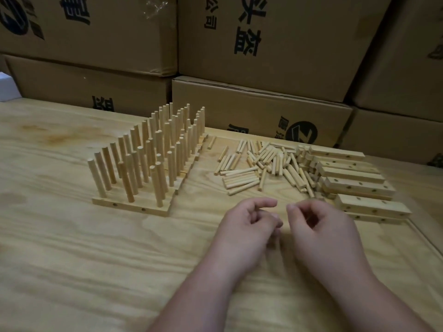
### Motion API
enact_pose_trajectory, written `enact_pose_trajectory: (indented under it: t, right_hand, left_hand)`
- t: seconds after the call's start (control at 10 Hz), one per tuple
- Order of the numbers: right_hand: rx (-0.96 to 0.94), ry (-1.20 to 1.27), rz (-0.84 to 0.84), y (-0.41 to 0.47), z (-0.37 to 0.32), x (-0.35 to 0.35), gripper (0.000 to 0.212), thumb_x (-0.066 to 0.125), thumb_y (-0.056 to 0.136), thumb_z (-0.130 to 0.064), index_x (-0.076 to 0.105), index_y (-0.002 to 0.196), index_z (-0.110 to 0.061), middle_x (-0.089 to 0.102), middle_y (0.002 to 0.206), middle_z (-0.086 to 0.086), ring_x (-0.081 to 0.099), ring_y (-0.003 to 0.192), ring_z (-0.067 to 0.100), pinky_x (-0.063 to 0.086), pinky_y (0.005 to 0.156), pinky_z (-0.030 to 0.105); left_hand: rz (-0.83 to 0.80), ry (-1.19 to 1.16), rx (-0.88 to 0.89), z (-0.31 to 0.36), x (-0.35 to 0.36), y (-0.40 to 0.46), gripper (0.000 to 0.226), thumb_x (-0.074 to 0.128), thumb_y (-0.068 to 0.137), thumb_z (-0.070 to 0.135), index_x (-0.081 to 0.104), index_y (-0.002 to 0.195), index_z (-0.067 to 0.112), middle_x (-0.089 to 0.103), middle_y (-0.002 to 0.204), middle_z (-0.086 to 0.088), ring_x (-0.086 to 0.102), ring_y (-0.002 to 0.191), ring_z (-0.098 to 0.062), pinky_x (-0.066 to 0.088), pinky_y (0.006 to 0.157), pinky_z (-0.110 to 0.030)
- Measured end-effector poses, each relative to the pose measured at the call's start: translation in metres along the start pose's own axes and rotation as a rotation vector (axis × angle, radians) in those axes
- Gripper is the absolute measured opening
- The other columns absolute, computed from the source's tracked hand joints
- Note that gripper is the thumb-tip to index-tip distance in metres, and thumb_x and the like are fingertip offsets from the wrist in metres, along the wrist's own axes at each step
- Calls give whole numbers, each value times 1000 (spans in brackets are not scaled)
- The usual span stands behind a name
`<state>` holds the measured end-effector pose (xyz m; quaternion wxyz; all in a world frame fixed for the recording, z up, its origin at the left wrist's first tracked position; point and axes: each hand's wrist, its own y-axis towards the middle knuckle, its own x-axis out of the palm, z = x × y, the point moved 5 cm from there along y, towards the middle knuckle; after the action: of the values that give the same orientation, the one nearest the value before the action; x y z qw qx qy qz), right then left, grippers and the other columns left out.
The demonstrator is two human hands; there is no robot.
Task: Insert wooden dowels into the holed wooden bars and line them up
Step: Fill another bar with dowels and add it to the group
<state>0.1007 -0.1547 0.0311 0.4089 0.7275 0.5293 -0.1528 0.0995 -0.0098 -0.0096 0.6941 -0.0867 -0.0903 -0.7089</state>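
Both hands empty, my left hand point(247, 221) and right hand point(318, 221) loosely curled above the table point(72, 259); I'd lift the nearest bare bar point(371, 206) right of the loose dowels point(261, 164); seat dowels upright, then butt it against the finished row point(143, 159).

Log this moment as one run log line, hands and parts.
left hand: empty, loosely curled | right hand: empty, loosely curled | filled bars: lined up left | loose dowels: centre pile | empty bars: stacked right
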Motion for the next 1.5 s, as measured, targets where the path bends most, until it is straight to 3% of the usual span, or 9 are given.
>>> enact_pose_trajectory:
  t: [0.2,0.3,0.5,0.8,1.0,1.2,1.3,1.4,1.5]
  right_hand:
    - [230,19,-19,11,57,-6,12,64,87,-36,67,77,-32,65,67,-20,58,69,-6,37,56,19]
    - [277,-28,24,22,69,-16,10,61,89,-35,65,95,-29,64,68,-13,57,67,3,37,55,22]
    - [413,-110,49,33,90,-32,45,58,93,-37,58,137,-27,65,90,-6,60,87,22,43,70,33]
    - [206,-153,-44,26,64,-13,39,59,90,-31,63,129,-35,60,57,-15,55,55,1,37,49,24]
    - [223,-302,-91,27,70,-16,40,57,93,-32,54,132,-42,62,71,-13,60,69,14,49,56,32]
    - [151,-330,-106,23,52,-9,5,55,97,-35,58,94,-37,59,74,-16,58,71,11,53,61,34]
    - [42,-334,-94,15,34,-1,9,54,96,-37,56,87,-38,59,76,-16,57,73,11,52,63,35]
    - [-42,-295,-39,12,23,-2,5,57,94,-34,60,91,-37,57,90,-16,58,81,11,51,65,34]
    - [-5,-349,-38,15,32,-8,23,56,92,-30,65,113,-34,56,115,-13,55,107,16,50,78,33]
  left_hand:
    - [48,-81,-20,1,-2,2,17,56,99,1,66,108,11,70,68,1,64,60,-9,55,59,-22]
    - [58,-94,-39,4,-2,1,16,56,100,2,66,107,11,70,69,-1,63,59,-10,56,59,-23]
    - [63,-104,-25,2,-4,1,17,56,100,4,67,108,13,71,72,-3,65,62,-11,56,61,-24]
    - [57,-136,-32,1,-4,2,17,56,100,5,68,109,12,71,73,-4,65,62,-12,57,63,-25]
    - [57,-141,-35,2,-4,1,17,57,100,4,68,109,13,71,72,-3,65,62,-12,56,61,-24]
    - [60,-127,-21,0,-5,2,20,59,98,3,69,110,16,73,79,-1,67,69,-11,58,67,-25]
    - [74,-114,-14,-1,-6,2,26,61,96,1,71,111,20,72,95,-1,69,81,-11,60,75,-28]
    - [78,-124,-18,-2,-7,3,27,60,97,0,71,112,20,72,100,-2,70,84,-11,60,77,-28]
    - [80,-126,-13,-2,-7,3,24,60,98,1,71,111,18,72,94,-1,70,79,-11,59,72,-27]
